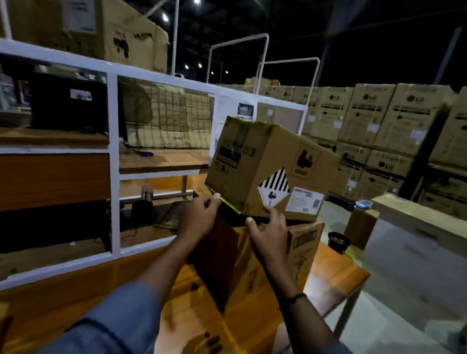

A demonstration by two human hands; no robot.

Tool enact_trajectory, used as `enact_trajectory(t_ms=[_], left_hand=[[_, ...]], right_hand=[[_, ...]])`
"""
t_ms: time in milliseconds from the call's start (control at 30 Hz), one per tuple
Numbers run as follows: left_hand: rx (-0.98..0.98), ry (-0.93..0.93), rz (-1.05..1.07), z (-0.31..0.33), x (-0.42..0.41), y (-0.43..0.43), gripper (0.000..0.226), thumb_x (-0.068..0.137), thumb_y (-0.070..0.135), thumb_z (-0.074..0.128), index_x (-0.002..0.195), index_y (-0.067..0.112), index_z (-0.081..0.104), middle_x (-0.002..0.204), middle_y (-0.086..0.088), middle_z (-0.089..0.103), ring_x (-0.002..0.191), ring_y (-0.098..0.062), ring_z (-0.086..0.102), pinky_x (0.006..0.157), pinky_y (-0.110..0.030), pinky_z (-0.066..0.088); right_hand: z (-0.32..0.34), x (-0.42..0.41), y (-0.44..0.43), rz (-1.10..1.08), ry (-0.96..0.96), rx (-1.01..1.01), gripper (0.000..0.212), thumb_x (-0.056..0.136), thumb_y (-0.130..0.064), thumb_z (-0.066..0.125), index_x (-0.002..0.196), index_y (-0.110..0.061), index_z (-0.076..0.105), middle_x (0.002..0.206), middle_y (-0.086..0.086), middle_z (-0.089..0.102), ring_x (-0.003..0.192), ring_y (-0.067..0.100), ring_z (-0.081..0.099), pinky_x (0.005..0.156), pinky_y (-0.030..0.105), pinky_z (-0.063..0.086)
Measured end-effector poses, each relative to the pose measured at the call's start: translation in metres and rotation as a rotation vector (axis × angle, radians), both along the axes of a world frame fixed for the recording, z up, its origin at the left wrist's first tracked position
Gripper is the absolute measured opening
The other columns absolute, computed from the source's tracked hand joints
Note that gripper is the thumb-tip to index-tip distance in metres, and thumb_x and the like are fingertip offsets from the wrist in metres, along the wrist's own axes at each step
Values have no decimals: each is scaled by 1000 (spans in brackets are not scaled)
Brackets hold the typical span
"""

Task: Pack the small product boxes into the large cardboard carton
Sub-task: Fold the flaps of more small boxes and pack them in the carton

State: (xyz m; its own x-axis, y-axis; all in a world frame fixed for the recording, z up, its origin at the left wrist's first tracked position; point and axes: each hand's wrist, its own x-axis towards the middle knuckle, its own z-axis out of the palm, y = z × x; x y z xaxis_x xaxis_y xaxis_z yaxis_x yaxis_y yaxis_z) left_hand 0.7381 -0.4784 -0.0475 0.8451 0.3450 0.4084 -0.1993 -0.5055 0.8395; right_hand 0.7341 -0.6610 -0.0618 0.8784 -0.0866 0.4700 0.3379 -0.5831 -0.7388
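A brown cardboard box with yellow tape, a striped diamond hazard label and a white shipping label sits tilted on top of a larger cardboard carton on the wooden table. My left hand pinches the tilted box's lower left corner at the yellow tape. My right hand rests with fingers spread against the bottom edge of that box, under the hazard label. The lower carton's top is hidden by the box above it. No small product boxes are visible.
A white-framed shelf unit with wooden boards stands close on the left. The wooden table ends at the right. Stacked cartons fill the back right. A small brown box and a dark pot sit on the floor.
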Motion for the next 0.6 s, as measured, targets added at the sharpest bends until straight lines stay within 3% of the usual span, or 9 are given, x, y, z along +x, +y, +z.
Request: enact_trajectory(t_ms=[67, 133, 200, 267, 333, 433, 533, 600], left_hand=[[-33, 0, 33, 5, 31, -3, 44, 106, 47, 48, 94, 14, 74, 88, -6, 73, 84, -22, 67, 76, -40, 54], [-7, -12, 72, 14, 54, -5, 38, 106, 43, 51, 91, 15, 71, 84, -2, 70, 82, -19, 66, 71, -33, 50], [20, -23, 110, 19, 73, -2, 28, 106, 40, 52, 96, 20, 69, 86, 2, 68, 84, -18, 65, 67, -31, 45], [29, -31, 140, 17, 92, 7, 28, 105, 42, 55, 109, 18, 70, 101, -2, 71, 97, -22, 67, 72, -32, 45], [1, -1, 141, 21, 112, 20, 41, 104, 45, 55, 130, 14, 62, 126, -8, 68, 116, -28, 64, 87, -36, 50], [-160, 153, 105, 33, 137, 31, 73, 106, 49, 50, 162, 11, 22, 157, -11, 47, 140, -34, 48, 108, -43, 42], [-272, 260, -61, 36, 158, 39, 98, 102, 63, 46, 164, 14, -11, 168, -10, 30, 151, -34, 34, 119, -49, 34], [-312, 298, -156, 33, 173, 47, 120, 85, 82, 51, 163, 19, -15, 170, -10, 25, 154, -35, 29, 121, -55, 31]], right_hand=[[4, 22, 3, -5, 0, 55, 63, 95, -46, 67, 148, -26, 41, 150, 5, 41, 130, 28, 52, 100, 35, 49], [9, 40, 9, -2, 10, 89, 73, 97, -43, 66, 157, -21, 32, 166, 7, 22, 150, 29, 29, 112, 32, 33], [8, 53, 15, 2, 18, 93, 82, 98, -46, 64, 162, -21, 19, 172, 4, 1, 158, 27, 5, 123, 39, 23], [2, 62, 21, 15, 2, 133, 90, 97, -48, 64, 164, -23, 9, 172, 3, -9, 158, 26, -6, 124, 44, 18], [0, 70, 26, 25, -24, 169, 100, 95, -49, 67, 165, -27, -1, 171, 1, -16, 157, 26, -11, 124, 47, 14], [-3, 77, 32, -22, -68, 208, 112, 89, -51, 73, 163, -32, -8, 169, -1, -22, 156, 27, -14, 121, 51, 13], [-3, 79, 35, -15, -53, 230, 114, 88, -50, 75, 164, -31, -9, 169, 0, -24, 156, 28, -15, 123, 51, 14], [0, 81, 35, -10, -19, 233, 115, 89, -52, 73, 163, -34, -13, 169, 0, -25, 157, 30, -16, 123, 52, 19]])
